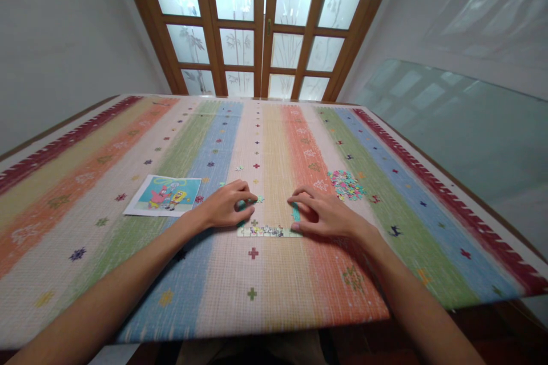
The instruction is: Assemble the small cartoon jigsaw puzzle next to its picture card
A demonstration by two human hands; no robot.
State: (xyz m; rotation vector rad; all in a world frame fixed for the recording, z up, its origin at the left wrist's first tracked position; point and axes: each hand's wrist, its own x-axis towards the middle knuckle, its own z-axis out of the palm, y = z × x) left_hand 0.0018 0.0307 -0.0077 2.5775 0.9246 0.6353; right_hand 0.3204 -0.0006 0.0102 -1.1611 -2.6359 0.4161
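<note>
A joined row of jigsaw pieces (268,232) lies flat on the tablecloth in front of me. At its right end, a short column of teal jigsaw pieces (295,212) runs away from me, partly hidden by my right hand (326,212). That hand's index finger and thumb are spread along the column, the thumb near the corner. My left hand (230,203) rests above the row's left end, fingers curved, with thumb and index apart. A small green jigsaw piece (260,199) lies at its index fingertip, seemingly touched but not gripped.
A pile of loose jigsaw pieces (346,185) sits beyond my right hand. To the left lies a cartoon picture sheet (168,195). A stray piece (239,169) is farther back on the striped tablecloth (274,291). Wooden glass-paned doors (263,25) stand behind the table.
</note>
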